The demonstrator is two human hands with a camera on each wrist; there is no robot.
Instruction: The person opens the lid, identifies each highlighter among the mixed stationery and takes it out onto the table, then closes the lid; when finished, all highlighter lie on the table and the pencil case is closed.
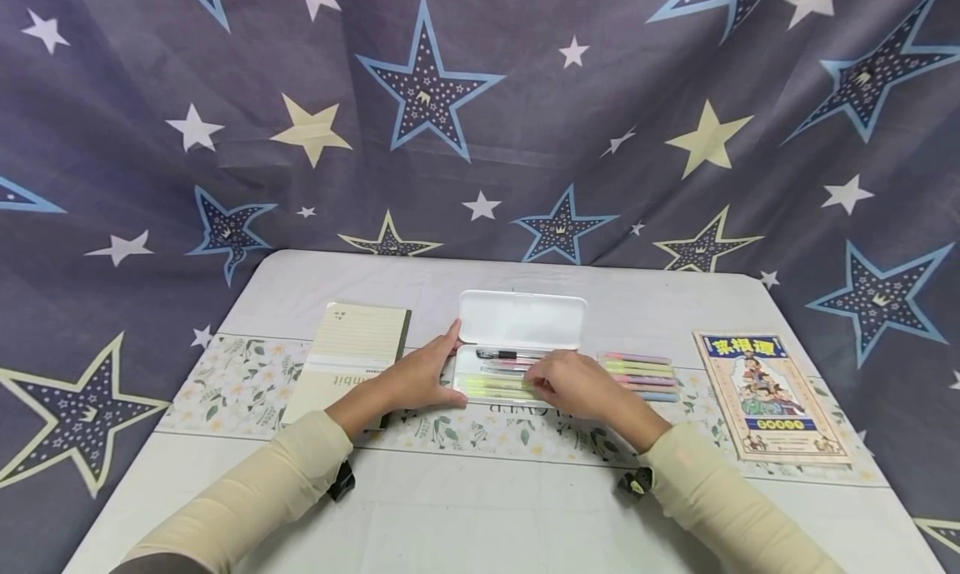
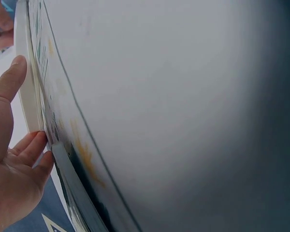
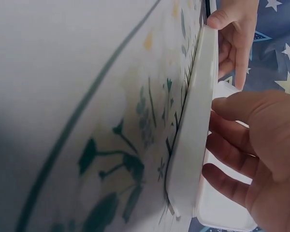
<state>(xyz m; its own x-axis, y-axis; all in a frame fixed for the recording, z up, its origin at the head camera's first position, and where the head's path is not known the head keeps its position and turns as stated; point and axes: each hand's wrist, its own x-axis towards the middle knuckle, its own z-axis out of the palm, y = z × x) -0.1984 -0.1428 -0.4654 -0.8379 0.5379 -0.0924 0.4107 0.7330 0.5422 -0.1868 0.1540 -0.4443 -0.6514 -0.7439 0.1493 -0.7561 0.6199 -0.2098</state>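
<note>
An open white pencil case (image 1: 459, 374) lies mid-table, its lid (image 1: 522, 319) folded back. Inside are a black-capped pen (image 1: 495, 354) and several yellow pens (image 1: 491, 384). My left hand (image 1: 423, 374) holds the case's left end, thumb at the near corner and fingers at the far side. In the left wrist view, its thumb (image 2: 14, 79) and fingertips are against the case wall (image 2: 30, 104). My right hand (image 1: 573, 382) reaches into the right part with bent fingers over the pens. Its fingertips (image 3: 217, 176) dip behind the case wall (image 3: 195, 125), so whether they pinch a pen is hidden.
Several colored pens (image 1: 641, 376) lie in a row to the right of the case, partly behind my right hand. A comic-style book (image 1: 772, 399) lies farther right. On the left is a notebook (image 1: 348, 349), under my left wrist. A star-patterned curtain (image 1: 480, 174) hangs behind the table.
</note>
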